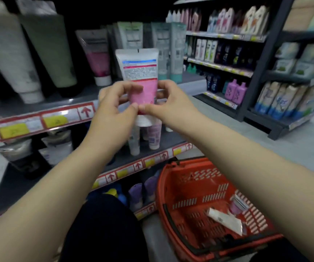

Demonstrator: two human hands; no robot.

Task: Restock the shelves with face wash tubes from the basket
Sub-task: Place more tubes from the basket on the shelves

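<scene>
Pink-and-white face wash tube (140, 72) upright, cap down, white tube (225, 220) and pinkish tube (236, 205) in red basket (186, 188)

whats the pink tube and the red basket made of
Pink and white tube: probably soft plastic with a slight sheen. Its top end is crimped flat and the label is printed straight onto the surface. The blur hides finer texture.
Red basket: probably rigid moulded plastic with a fairly matte finish. Rows of slots run through its walls and floor.
</scene>
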